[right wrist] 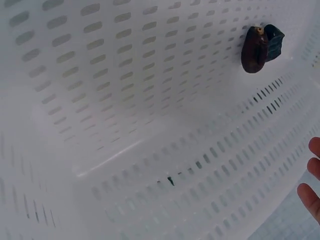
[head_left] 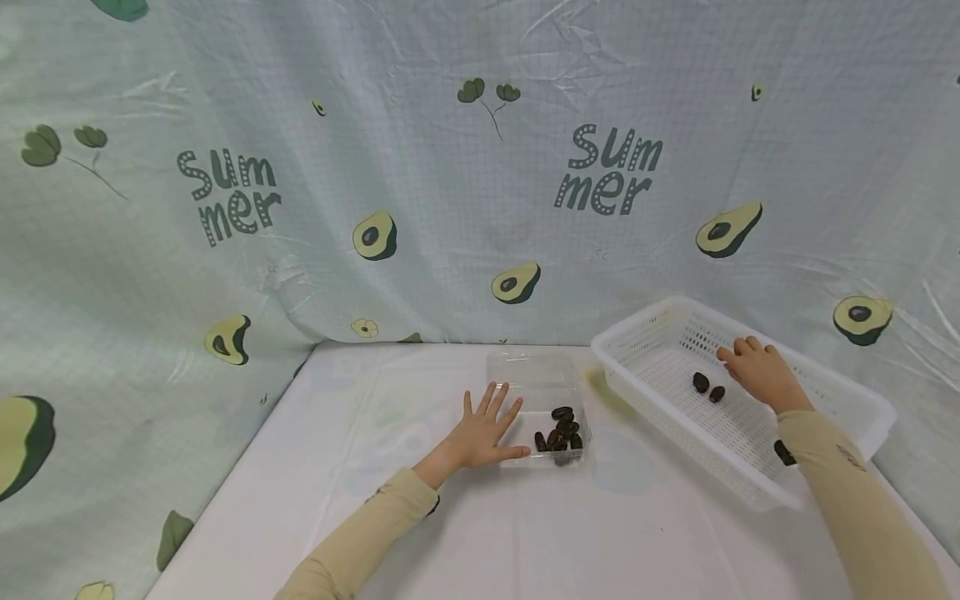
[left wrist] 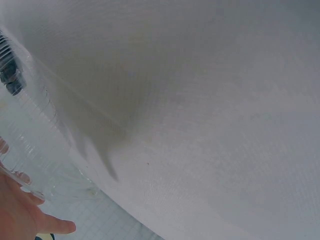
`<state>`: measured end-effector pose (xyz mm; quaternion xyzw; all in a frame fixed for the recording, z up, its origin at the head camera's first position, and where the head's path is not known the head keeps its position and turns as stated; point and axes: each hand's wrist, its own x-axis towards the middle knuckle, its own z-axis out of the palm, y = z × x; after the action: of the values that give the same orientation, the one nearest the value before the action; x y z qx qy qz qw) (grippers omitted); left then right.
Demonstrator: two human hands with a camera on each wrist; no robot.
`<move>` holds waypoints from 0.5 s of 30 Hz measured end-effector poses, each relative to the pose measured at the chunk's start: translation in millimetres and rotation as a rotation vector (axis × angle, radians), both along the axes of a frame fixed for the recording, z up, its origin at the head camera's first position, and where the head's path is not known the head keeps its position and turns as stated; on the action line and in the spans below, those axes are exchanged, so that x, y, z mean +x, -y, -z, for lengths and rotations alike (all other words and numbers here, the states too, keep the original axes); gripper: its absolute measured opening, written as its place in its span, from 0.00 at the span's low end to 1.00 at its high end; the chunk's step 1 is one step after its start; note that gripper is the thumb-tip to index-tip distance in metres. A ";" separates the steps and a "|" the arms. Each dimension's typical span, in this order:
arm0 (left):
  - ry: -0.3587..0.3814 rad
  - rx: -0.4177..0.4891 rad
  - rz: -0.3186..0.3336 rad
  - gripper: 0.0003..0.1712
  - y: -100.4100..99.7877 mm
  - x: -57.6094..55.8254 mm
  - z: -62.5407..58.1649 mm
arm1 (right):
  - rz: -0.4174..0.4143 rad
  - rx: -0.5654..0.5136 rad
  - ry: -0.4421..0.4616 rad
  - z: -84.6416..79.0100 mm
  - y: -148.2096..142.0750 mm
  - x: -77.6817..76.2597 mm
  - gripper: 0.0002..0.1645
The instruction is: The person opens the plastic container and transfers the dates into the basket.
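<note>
In the head view, my left hand lies spread over the left side of a clear plastic box, fingers straight. Several dark brown dates sit at the right inside that box, and its clear lid is folded back. Over the white basket, my right hand hovers with loosely bent fingers and nothing visible in them. Below it, two dates lie on the basket floor, and a third dark piece shows beside the right sleeve. In the right wrist view, fingertips appear at the edge.
A white cloth-covered table carries both containers, with the slotted basket angled at the right. Behind stands a pale curtain printed with avocados and lettering. The basket's far corner is close to this curtain.
</note>
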<state>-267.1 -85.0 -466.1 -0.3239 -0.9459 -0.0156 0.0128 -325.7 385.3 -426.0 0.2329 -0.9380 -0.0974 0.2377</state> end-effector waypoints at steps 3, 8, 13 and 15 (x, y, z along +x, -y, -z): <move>-0.005 0.005 0.004 0.61 0.2 0.2 -0.3 | -0.027 -0.002 -0.022 -2.1 -1.2 0.2 0.11; 0.001 0.011 0.008 0.58 0.1 0.8 -1.6 | -0.094 -0.032 -0.083 -5.3 -4.5 2.2 0.10; 0.006 -0.008 -0.002 0.54 -0.1 1.4 -2.3 | -0.147 -0.053 -0.109 -11.3 -3.3 6.6 0.08; 0.004 -0.013 -0.004 0.55 0.2 0.8 -1.9 | -0.149 -0.053 -0.104 -15.5 -0.9 9.3 0.11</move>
<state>-266.3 -85.1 -464.2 -0.3221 -0.9466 -0.0100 0.0090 -316.4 386.2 -410.6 0.2903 -0.9067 -0.0665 0.2988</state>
